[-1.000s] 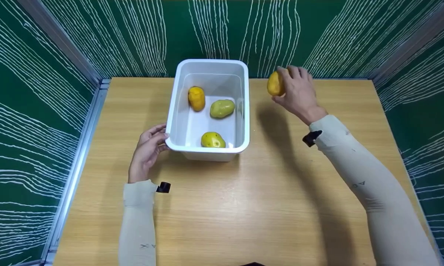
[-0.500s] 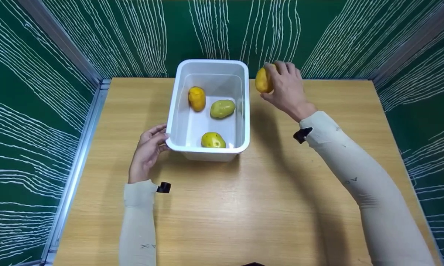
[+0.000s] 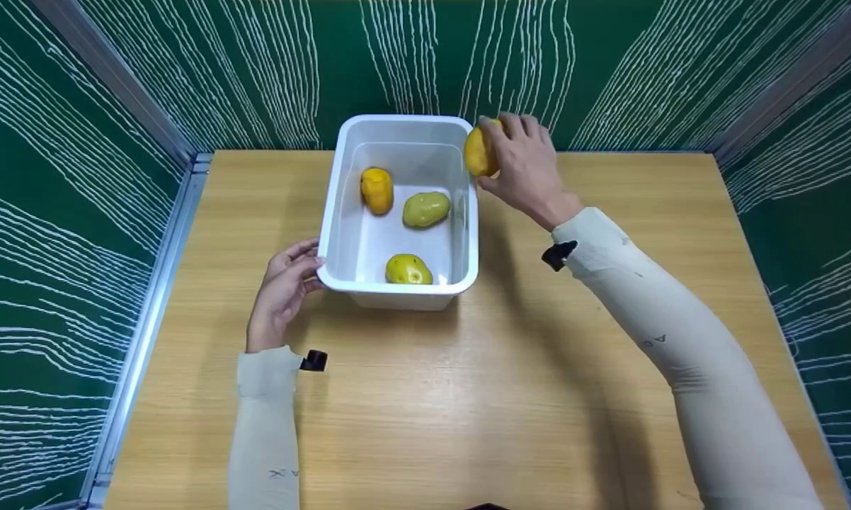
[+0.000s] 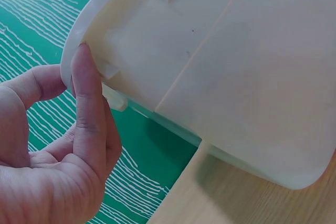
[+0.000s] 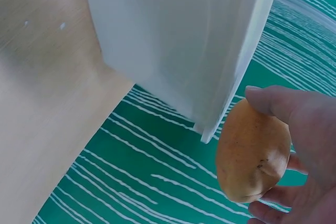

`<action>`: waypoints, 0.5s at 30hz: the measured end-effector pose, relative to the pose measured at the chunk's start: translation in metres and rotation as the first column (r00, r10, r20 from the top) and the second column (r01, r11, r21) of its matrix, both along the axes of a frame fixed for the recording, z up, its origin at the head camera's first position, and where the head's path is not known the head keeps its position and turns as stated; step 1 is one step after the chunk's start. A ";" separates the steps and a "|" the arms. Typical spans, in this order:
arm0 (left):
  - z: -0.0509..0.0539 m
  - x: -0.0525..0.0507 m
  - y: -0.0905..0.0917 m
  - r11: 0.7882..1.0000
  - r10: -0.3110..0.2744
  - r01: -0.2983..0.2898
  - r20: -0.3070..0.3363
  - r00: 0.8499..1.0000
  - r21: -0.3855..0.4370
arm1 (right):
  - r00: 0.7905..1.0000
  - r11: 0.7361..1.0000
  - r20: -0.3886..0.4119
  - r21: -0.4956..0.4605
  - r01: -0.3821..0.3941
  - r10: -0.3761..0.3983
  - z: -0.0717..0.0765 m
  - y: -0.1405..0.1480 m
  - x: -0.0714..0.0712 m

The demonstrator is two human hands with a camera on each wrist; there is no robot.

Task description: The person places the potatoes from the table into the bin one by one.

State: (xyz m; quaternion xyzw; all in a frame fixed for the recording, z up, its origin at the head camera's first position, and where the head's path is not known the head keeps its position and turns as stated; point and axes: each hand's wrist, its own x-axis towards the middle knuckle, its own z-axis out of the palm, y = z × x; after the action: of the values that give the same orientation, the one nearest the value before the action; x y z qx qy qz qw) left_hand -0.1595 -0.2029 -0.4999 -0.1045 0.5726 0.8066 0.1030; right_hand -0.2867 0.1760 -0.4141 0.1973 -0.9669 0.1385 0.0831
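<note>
A white plastic bin (image 3: 397, 289) stands on the table. My left hand (image 3: 284, 294) pinches its near left rim; in the left wrist view the thumb and fingers (image 4: 86, 103) meet at the rim's edge. My right hand (image 3: 528, 166) grips a yellow mango (image 3: 481, 151) at the bin's far right rim. This mango (image 5: 252, 153) appears beside the outer wall in the right wrist view, with a dark blemish on its skin. Inside the bin lie an orange-yellow mango (image 3: 377, 191), a green mango-like fruit (image 3: 426, 210) and a yellow-green one (image 3: 408, 269), all apart.
The wooden table (image 3: 411, 411) reaches out in front and to both sides of the bin. Green walls (image 3: 609, 71) with white wavy lines enclose its back and sides. A metal rail (image 3: 149, 304) runs along the left edge.
My right hand has moved left with the yellow mango, from well right of the bin to its right rim. My left hand and the bin have stayed put.
</note>
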 end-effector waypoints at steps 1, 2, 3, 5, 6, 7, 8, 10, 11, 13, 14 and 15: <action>0.000 0.000 0.000 1.000 -0.001 0.001 0.001 1.000 -0.001 | 1.000 1.000 0.005 0.005 -0.003 0.003 0.001 -0.002 0.000; 0.000 0.000 0.000 1.000 -0.002 0.002 0.000 1.000 -0.004 | 1.000 1.000 0.007 0.011 -0.008 0.008 0.002 -0.004 0.000; 0.000 0.000 0.000 1.000 0.000 0.000 0.002 1.000 -0.002 | 1.000 1.000 0.009 0.015 -0.012 0.012 0.002 -0.005 0.000; 0.000 0.000 0.000 1.000 0.003 -0.003 0.004 1.000 0.004 | 1.000 1.000 0.013 0.022 -0.019 0.019 0.004 -0.009 0.000; 0.000 0.000 -0.001 1.000 0.001 -0.001 0.004 1.000 0.004 | 1.000 0.999 0.016 0.026 -0.022 0.022 0.004 -0.011 0.000; 0.000 0.000 -0.001 1.000 -0.002 0.002 0.004 1.000 0.005 | 1.000 0.999 0.019 0.029 -0.025 0.024 0.005 -0.012 0.000; 0.000 0.000 -0.001 1.000 -0.002 0.002 0.004 1.000 0.008 | 0.999 0.999 0.020 0.034 -0.028 0.027 0.005 -0.014 0.000; 0.000 0.000 -0.001 1.000 -0.001 0.000 0.007 1.000 0.010 | 0.999 0.998 0.028 0.044 -0.033 0.032 0.007 -0.018 0.000; 0.000 0.000 -0.001 1.000 -0.002 0.002 0.007 1.000 0.005 | 0.999 0.998 0.034 0.048 -0.037 0.035 0.008 -0.019 0.000; 0.000 0.000 0.000 1.000 0.001 -0.001 0.008 1.000 -0.002 | 0.998 0.997 0.044 0.058 -0.045 0.042 0.010 -0.023 0.000; 0.000 0.000 0.000 1.000 0.004 -0.004 0.008 1.000 -0.006 | 0.998 0.997 0.047 0.062 -0.048 0.045 0.011 -0.025 0.001; 0.000 0.000 0.001 1.000 0.005 -0.005 0.009 1.000 -0.008 | 0.998 0.996 0.049 0.065 -0.053 0.050 0.012 -0.027 0.001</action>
State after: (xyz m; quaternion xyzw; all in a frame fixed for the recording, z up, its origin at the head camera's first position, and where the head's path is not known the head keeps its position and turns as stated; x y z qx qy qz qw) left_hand -0.1595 -0.2024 -0.4996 -0.1100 0.5752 0.8040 0.1033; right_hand -0.2859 0.1485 -0.4019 0.2214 -0.9673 0.1130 0.0500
